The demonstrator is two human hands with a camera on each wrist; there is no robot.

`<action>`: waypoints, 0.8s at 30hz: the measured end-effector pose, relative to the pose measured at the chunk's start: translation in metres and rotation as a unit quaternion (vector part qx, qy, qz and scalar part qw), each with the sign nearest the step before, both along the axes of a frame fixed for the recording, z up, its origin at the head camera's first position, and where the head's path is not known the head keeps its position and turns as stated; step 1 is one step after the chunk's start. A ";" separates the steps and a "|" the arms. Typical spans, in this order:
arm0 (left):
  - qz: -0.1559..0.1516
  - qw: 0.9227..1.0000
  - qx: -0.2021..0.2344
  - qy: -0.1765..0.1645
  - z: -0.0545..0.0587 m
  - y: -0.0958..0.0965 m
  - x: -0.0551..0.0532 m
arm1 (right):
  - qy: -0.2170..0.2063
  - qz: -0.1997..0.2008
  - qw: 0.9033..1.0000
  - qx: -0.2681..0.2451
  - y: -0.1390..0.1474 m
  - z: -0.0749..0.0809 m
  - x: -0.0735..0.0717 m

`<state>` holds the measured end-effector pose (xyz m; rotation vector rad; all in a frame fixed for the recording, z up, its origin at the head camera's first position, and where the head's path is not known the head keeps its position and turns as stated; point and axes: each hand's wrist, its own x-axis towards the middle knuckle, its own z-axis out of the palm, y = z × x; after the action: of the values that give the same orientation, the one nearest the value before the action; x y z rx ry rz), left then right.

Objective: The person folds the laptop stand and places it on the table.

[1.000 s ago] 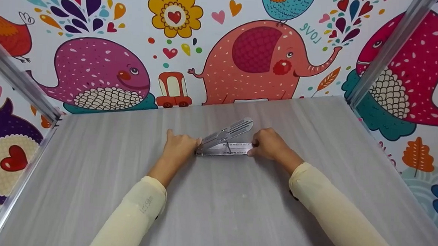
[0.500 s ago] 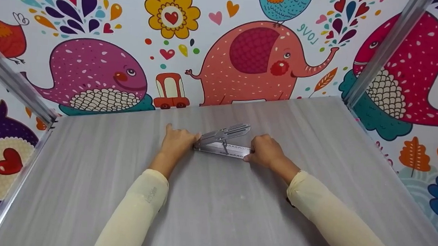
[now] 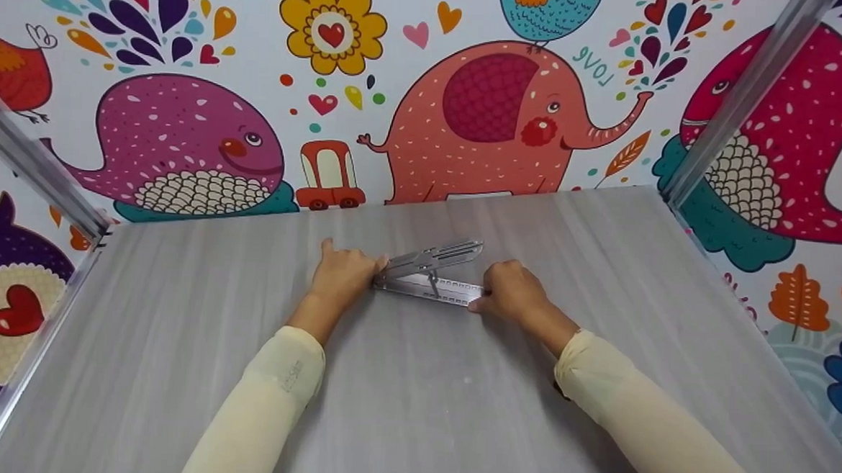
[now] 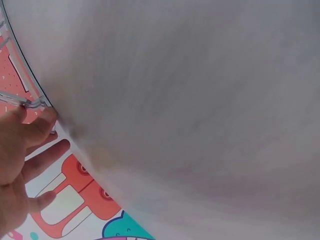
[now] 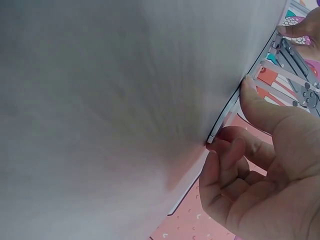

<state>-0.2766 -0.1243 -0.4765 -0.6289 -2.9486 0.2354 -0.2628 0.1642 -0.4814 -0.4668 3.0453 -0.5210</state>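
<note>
A silver folding stand [image 3: 450,291] is on the grey table between the two hands. Its flat base has rows of notches along both long edges. The slotted upper arm [image 3: 443,255] rises at a low angle from the left end, with a thin strut beneath it. My left hand [image 3: 347,277] pinches the hinged end; in the left wrist view that hand [image 4: 20,155] has its lower fingers spread loosely. My right hand [image 3: 515,292] grips the far right end of the base, thumb on the near edge. The right wrist view shows the linked struts of the stand [image 5: 300,70] beyond the right thumb.
The wood-grain table [image 3: 397,408] ends at a wall [image 3: 403,19] printed with cartoon animals. Metal posts [image 3: 745,102] stand at the back corners, and a metal rail [image 3: 25,360] runs along the left edge.
The stand's right end has come slightly nearer, and its upper arm sits lower than a second ago. The right hand has shifted a little nearer with it. Both hands keep their grip.
</note>
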 end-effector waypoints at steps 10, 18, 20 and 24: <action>0.030 0.999 0.042 -0.003 -0.001 0.006 0.009 | -0.010 0.023 0.999 -0.027 0.008 -0.002 -0.002; 0.059 0.987 0.147 0.018 0.010 0.034 0.027 | -0.056 0.103 0.990 -0.074 0.032 0.000 -0.012; 0.057 0.980 0.193 0.004 0.015 0.041 0.030 | -0.065 0.114 0.988 -0.083 0.039 0.000 -0.015; 0.058 0.968 0.242 -0.020 0.019 0.051 0.034 | -0.073 0.129 0.984 -0.102 0.047 -0.001 -0.021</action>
<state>-0.2430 -0.0733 -0.4579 -0.3924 -2.9088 -0.4808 -0.2836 0.2115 -0.4826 -0.7792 2.7478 -0.8141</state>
